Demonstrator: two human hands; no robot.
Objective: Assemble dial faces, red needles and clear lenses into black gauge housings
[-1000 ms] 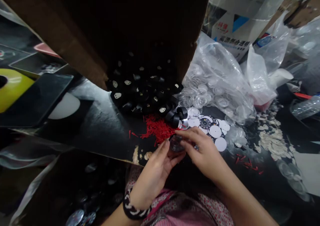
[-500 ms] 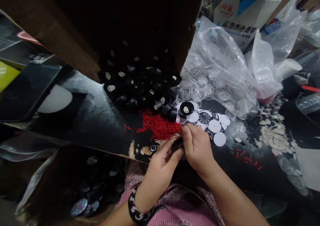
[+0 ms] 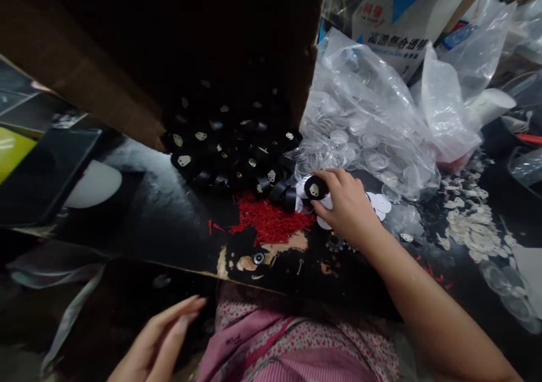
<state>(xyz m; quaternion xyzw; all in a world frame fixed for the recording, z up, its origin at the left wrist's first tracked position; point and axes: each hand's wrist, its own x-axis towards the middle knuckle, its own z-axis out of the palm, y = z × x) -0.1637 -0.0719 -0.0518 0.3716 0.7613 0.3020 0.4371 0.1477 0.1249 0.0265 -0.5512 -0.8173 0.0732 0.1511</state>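
My right hand (image 3: 348, 204) reaches forward over the black worktop (image 3: 169, 218), its thumb and fingers pinched on a black round case with a white insert (image 3: 314, 188). It lies on several white and printed round dials (image 3: 381, 203). A pile of red needle-like pieces (image 3: 271, 221) lies just left of that hand. More black cases (image 3: 228, 156) spill from a tipped cardboard box (image 3: 105, 71). My left hand (image 3: 163, 337) is low by my lap, below the table edge, fingers stretched out and holding nothing.
A clear plastic bag of transparent round lenses (image 3: 359, 128) sits right of the box. More plastic bags (image 3: 453, 105) and a printed carton (image 3: 398, 26) stand behind. White scraps (image 3: 470, 224) litter the right side. A dark tablet (image 3: 42, 173) lies at left.
Both hands were together near the table edge working a small round piece. Now my right hand has reached forward to a black case, and my left hand has dropped below the table, open.
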